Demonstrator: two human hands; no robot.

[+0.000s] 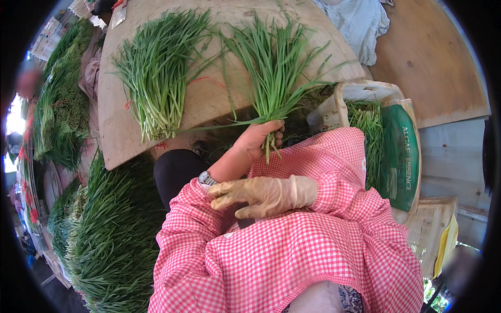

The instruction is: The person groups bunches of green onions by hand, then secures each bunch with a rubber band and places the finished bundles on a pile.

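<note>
My bare left hand, with a watch on its wrist, is closed round the pale lower stems of a loose bunch of garlic chives. Their leaves fan out over the wooden board, and the short cut ends hang below my fist. My right hand, in a stained cream glove, crosses in front of my chest. Its fingers point left and are apart, with nothing visible in them. To the left on the board lies a thicker bundle of chives, its pale ends toward me.
Large heaps of green chives stand at the left. On my right are a white plastic crate of greens and a green printed sheet. Red ties lie at the board's near edge. A pale blue cloth is at the back.
</note>
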